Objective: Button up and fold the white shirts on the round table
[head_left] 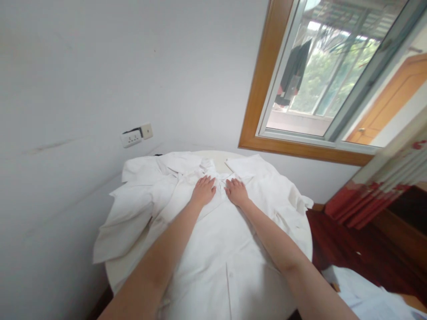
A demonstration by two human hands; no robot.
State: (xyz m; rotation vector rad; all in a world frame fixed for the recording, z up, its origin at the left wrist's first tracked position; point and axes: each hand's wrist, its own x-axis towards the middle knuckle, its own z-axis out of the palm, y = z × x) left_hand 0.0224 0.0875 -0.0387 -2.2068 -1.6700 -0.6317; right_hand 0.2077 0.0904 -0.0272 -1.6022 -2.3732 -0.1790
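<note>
A white shirt (pixel 230 249) lies spread over a round table (pixel 115 271), its collar end toward the wall and its sleeves hanging off the left and right sides. My left hand (pixel 203 191) rests flat on the upper part of the shirt near the collar, fingers stretched out. My right hand (pixel 236 191) lies flat just beside it, fingers also extended and pressing on the cloth. Both forearms reach across the shirt body.
A grey wall stands right behind the table, with a wall socket (pixel 136 135) above the shirt. A wood-framed window (pixel 320 84) is at the upper right. A red patterned curtain (pixel 376 191) hangs at the right, above dark red floor.
</note>
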